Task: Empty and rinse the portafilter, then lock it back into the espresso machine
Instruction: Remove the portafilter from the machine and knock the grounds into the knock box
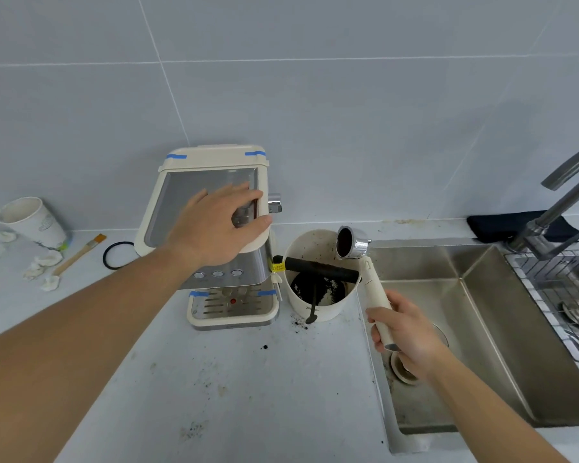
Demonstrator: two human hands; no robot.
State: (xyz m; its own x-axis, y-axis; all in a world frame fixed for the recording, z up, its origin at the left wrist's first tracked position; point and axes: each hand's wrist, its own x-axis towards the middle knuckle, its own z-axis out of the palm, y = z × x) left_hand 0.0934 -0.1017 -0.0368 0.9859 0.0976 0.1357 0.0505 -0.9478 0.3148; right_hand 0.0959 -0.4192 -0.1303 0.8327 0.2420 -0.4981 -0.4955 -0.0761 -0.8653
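While my two hands are both in view, this is what I read off the head camera:

Left hand (214, 225): laid flat on top of the espresso machine (211, 235), fingers spread wide across its right edge, gripping nothing.
Right hand (403, 332): fingers wrapped around the lower end of the cream handle, holding the portafilter (351, 243).
Portafilter: raised and tilted — its metal basket sits above the right rim of the knock box (318, 279), dark grounds visible inside it.
Knock box: on the counter (248, 379), just beside the machine, black bar across it, dark grounds at the bottom.
Sink (482, 329): right of the knock box — faucet (562, 202) over its far corner.
Counter: loose grounds scattered near the knock box.
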